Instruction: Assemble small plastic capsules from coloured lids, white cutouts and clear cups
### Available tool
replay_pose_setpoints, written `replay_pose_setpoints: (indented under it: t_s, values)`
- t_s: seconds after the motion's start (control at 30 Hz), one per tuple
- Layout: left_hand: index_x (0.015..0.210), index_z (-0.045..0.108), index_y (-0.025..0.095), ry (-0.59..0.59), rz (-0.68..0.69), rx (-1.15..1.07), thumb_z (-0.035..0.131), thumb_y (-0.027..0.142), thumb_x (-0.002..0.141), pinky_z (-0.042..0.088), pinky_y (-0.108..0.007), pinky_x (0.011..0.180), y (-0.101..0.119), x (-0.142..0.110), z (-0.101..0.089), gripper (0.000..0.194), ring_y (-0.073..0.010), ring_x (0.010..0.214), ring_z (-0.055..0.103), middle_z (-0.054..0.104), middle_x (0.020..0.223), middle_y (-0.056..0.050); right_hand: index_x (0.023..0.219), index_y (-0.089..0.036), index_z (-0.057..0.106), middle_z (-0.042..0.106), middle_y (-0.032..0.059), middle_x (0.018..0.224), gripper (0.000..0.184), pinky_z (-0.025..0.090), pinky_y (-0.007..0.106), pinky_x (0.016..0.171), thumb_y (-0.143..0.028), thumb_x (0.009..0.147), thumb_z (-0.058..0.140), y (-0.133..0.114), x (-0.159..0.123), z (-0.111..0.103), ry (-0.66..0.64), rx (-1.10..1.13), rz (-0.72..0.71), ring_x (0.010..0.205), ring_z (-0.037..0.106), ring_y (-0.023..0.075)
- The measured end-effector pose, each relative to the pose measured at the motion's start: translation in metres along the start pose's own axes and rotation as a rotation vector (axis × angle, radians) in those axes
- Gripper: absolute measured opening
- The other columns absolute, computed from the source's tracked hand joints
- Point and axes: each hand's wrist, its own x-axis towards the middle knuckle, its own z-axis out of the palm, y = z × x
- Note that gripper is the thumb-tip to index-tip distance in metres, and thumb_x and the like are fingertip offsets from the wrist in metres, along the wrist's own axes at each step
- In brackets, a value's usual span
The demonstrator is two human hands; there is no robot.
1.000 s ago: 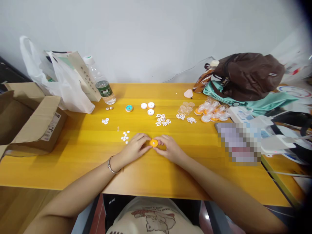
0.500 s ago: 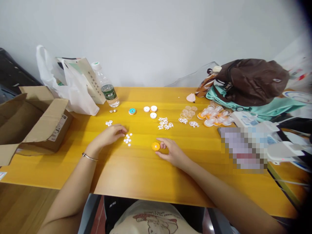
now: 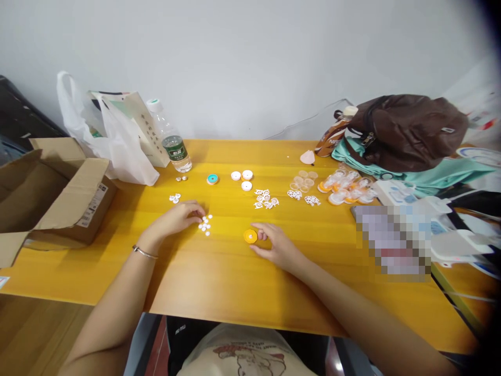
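Observation:
My left hand [image 3: 187, 215] is at the left edge of a loose cluster of small white discs [image 3: 207, 226]. Its thumb and fingertips are pinched together right beside the discs; whatever is between them is too small to make out. My right hand [image 3: 276, 245] grips a round orange disc-shaped part [image 3: 250, 236] by its edge, between thumb and index finger. A small pale piece sits at the middle of that part, which is low over or on the table. Farther back lie white openwork pieces [image 3: 266, 199] and white round parts [image 3: 246, 186].
A teal-topped round part [image 3: 212, 179], clear round covers [image 3: 303, 180] and orange-and-clear assemblies [image 3: 348, 190] lie across the table [image 3: 203, 282]. A water bottle [image 3: 176, 149] and cardboard box [image 3: 74, 203] stand left. On the right are a brown bag [image 3: 415, 130] and a blurred-out flat item [image 3: 391, 243].
My left hand has shifted slightly right and down, its fingertips now against the small white discs. My right hand stays in place with the orange part.

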Motion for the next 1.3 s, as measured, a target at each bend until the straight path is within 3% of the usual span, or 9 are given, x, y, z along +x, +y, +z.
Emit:
replay_pose_setpoints:
  t_s: [0.17, 0.4, 0.5, 0.63, 0.97, 1.3]
  values:
    - [0.087, 0.06, 0.019, 0.02, 0.013, -0.003, 0.052, 0.031, 0.078, 0.044, -0.029, 0.073, -0.002, -0.002, -0.002, 0.017, -0.0153, 0.077, 0.056, 0.058, 0.086, -0.004, 0.109, -0.018, 0.046, 0.056, 0.0036, 0.08, 0.04, 0.042, 0.033, 0.074, -0.027, 0.073, 0.059, 0.0, 0.0, 0.0, 0.004, 0.012, -0.005, 0.075, 0.052, 0.016]
    - [0.089, 0.061, 0.018, -0.055, 0.036, -0.057, 0.05, 0.028, 0.08, 0.045, -0.027, 0.071, -0.001, 0.001, 0.002, 0.017, -0.0134, 0.074, 0.056, 0.058, 0.087, -0.004, 0.108, -0.019, 0.047, 0.056, 0.0042, 0.081, 0.038, 0.042, 0.033, 0.074, -0.027, 0.073, 0.059, -0.001, 0.001, -0.002, -0.015, -0.009, 0.002, 0.075, 0.052, 0.0165]
    - [0.089, 0.06, 0.019, 0.009, 0.028, 0.016, 0.05, 0.028, 0.079, 0.044, -0.028, 0.074, -0.004, 0.0, -0.002, 0.017, -0.015, 0.078, 0.056, 0.058, 0.088, -0.004, 0.108, -0.019, 0.047, 0.056, 0.0042, 0.082, 0.037, 0.042, 0.033, 0.074, -0.027, 0.073, 0.059, -0.001, 0.001, -0.002, -0.018, -0.005, 0.007, 0.075, 0.052, 0.0168]
    - [0.086, 0.06, 0.018, 0.109, -0.045, 0.163, 0.053, 0.028, 0.076, 0.042, -0.031, 0.077, -0.01, -0.004, -0.01, 0.016, -0.0178, 0.082, 0.054, 0.059, 0.086, -0.005, 0.108, -0.019, 0.046, 0.056, 0.0041, 0.082, 0.038, 0.043, 0.033, 0.074, -0.027, 0.073, 0.059, -0.002, 0.001, -0.002, -0.021, 0.004, 0.0, 0.076, 0.053, 0.0169]
    - [0.074, 0.06, 0.019, 0.063, -0.224, 0.153, 0.057, 0.038, 0.07, 0.044, -0.028, 0.067, -0.015, -0.006, -0.014, 0.02, -0.0171, 0.072, 0.058, 0.063, 0.075, -0.003, 0.109, -0.018, 0.047, 0.056, 0.0046, 0.083, 0.038, 0.042, 0.034, 0.076, -0.028, 0.074, 0.059, -0.002, 0.0, -0.003, -0.031, 0.008, 0.008, 0.076, 0.053, 0.0168]
    - [0.073, 0.062, 0.019, 0.117, -0.152, 0.182, 0.052, 0.03, 0.073, 0.043, -0.026, 0.062, -0.015, -0.004, -0.007, 0.015, -0.0161, 0.066, 0.058, 0.064, 0.073, -0.003, 0.108, -0.019, 0.047, 0.057, 0.0048, 0.082, 0.037, 0.043, 0.034, 0.075, -0.028, 0.074, 0.058, -0.001, 0.0, -0.002, -0.013, 0.013, 0.002, 0.076, 0.054, 0.0173]
